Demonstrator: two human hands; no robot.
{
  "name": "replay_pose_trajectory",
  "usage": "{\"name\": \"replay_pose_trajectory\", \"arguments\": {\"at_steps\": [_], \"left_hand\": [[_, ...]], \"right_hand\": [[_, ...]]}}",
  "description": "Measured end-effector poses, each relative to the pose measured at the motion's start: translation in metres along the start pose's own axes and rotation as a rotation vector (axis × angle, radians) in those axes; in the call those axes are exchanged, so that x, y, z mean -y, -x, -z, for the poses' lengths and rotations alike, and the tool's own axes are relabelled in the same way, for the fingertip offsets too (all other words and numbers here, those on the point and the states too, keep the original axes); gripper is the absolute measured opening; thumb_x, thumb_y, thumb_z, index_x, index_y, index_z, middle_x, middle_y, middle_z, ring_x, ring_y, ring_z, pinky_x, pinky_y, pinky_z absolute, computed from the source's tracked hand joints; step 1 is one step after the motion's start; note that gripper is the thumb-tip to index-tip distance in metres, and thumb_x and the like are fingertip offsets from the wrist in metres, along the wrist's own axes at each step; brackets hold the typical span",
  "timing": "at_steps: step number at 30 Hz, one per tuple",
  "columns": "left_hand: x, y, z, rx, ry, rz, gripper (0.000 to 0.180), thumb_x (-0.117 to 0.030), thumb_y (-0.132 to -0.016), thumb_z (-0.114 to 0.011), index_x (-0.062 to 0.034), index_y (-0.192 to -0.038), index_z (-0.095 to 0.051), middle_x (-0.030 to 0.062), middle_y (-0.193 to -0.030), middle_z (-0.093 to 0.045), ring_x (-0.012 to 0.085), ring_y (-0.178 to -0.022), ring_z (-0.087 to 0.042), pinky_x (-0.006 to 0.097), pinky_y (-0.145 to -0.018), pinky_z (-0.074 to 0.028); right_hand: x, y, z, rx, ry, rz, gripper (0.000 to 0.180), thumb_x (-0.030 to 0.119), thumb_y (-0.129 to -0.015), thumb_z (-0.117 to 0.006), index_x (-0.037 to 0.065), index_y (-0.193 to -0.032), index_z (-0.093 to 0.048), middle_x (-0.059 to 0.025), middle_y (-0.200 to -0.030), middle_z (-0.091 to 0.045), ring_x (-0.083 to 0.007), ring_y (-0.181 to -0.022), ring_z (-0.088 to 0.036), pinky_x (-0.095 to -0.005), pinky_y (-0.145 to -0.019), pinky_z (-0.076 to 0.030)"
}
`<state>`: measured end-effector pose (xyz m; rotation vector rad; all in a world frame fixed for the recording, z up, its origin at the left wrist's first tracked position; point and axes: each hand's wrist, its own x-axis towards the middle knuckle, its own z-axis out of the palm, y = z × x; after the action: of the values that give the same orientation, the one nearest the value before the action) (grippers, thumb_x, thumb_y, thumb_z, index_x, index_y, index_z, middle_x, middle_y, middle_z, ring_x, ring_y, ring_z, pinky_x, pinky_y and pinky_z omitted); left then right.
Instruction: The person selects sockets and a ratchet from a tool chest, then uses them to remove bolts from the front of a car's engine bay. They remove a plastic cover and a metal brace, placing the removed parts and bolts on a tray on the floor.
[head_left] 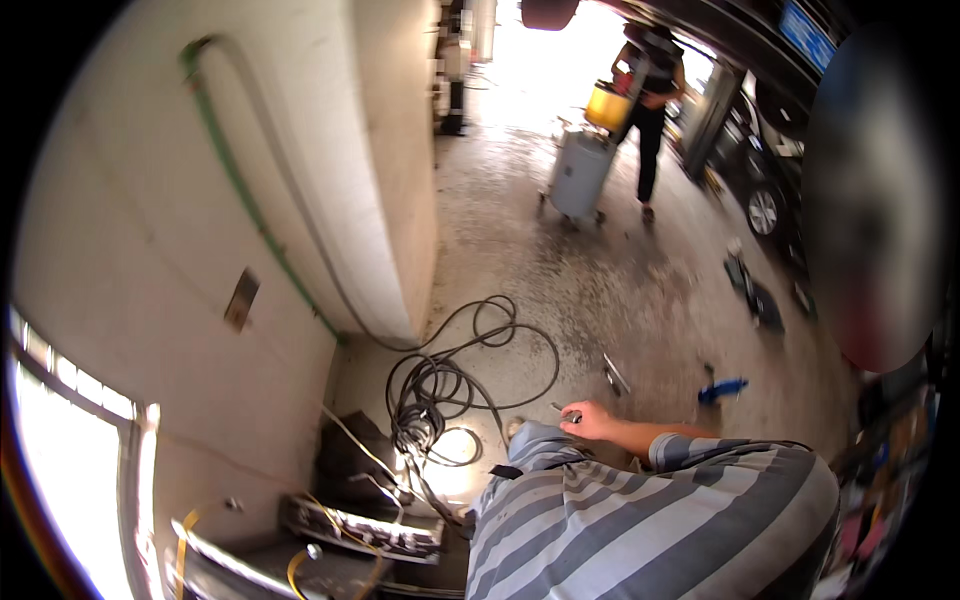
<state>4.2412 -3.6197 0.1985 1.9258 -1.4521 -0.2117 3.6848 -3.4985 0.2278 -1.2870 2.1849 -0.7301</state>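
My right hand [592, 421] reaches out from a striped sleeve, over the front of my bent, jeans-clad leg. Its fingers are closed around a small dark metal tool [572, 416], whose thin tip sticks out past the fingertips. The tool's exact kind is too small to make out. On the floor just beyond the hand lie slim metal hand tools [616, 374]. Farther right, a blue tool [722, 390] with a dark end rests on the concrete. My left hand does not show; my striped shirt fills the lower middle.
A tangled black hose [440, 385] lies against the left wall, below a green pipe [225, 150]. Car parts with yellow cables [365, 530] sit at lower left. Ahead, a person [652, 110] stands at a grey wheeled tank [580, 172] with a yellow container. A dark car [762, 205] is far right.
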Motion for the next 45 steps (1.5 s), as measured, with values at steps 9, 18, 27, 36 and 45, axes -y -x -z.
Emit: {"name": "replay_pose_trajectory", "arguments": {"at_steps": [9,18,27,36,45], "left_hand": [[-0.240,0.044,-0.208,0.951,0.273,-0.205,0.031,-0.036,-0.092,-0.052,-0.0075,-0.096,-0.063,0.0118,-0.091,-0.062,0.0269,-0.082,-0.061,0.037,-0.066,-0.049],[-0.415,0.060,-0.383,1.291,0.258,0.065,0.024,-0.032,-0.089,-0.051,-0.0090,-0.089,-0.060,0.0075,-0.082,-0.059,0.0215,-0.074,-0.058,0.033,-0.059,-0.046],[-0.714,0.100,-0.602,1.422,0.325,0.131,0.020,-0.028,-0.087,-0.050,-0.0106,-0.081,-0.057,0.0033,-0.073,-0.056,0.0162,-0.065,-0.055,0.028,-0.052,-0.043],[-1.093,0.529,-0.884,1.901,0.321,0.508,0.021,-0.028,-0.089,-0.049,-0.0112,-0.079,-0.056,-0.0005,-0.067,-0.052,0.0116,-0.056,-0.048,0.025,-0.046,-0.038],[-1.358,1.154,-0.788,2.504,-0.189,-0.113,0.022,-0.035,-0.096,-0.058,-0.0130,-0.101,-0.061,-0.0005,-0.082,-0.062,0.0078,-0.054,-0.043,0.023,-0.046,-0.036]], "right_hand": [[-0.088,0.044,0.086,-0.315,-0.195,-0.298,0.035,0.037,-0.078,-0.070,0.012,-0.102,-0.072,-0.0147,-0.088,-0.072,-0.0321,-0.081,-0.069,-0.0398,-0.075,-0.054],[-0.215,0.080,0.196,-0.611,-0.489,-0.524,0.035,0.031,-0.077,-0.069,0.009,-0.105,-0.071,-0.0131,-0.083,-0.072,-0.0286,-0.076,-0.070,-0.0376,-0.073,-0.055],[-0.339,0.114,0.295,-1.058,-0.602,-0.917,0.032,0.027,-0.075,-0.075,0.011,-0.102,-0.072,-0.0135,-0.083,-0.071,-0.0275,-0.073,-0.069,-0.0352,-0.069,-0.053],[-0.530,0.164,0.289,-1.440,-0.606,-1.683,0.032,0.026,-0.070,-0.074,0.007,-0.096,-0.072,-0.0139,-0.081,-0.071,-0.0315,-0.076,-0.070,-0.0391,-0.070,-0.054],[-0.585,0.101,0.376,-1.535,-1.082,-2.204,0.031,0.021,-0.067,-0.069,0.000,-0.090,-0.073,-0.0167,-0.073,-0.070,-0.0260,-0.069,-0.070,-0.0354,-0.067,-0.054]]}}
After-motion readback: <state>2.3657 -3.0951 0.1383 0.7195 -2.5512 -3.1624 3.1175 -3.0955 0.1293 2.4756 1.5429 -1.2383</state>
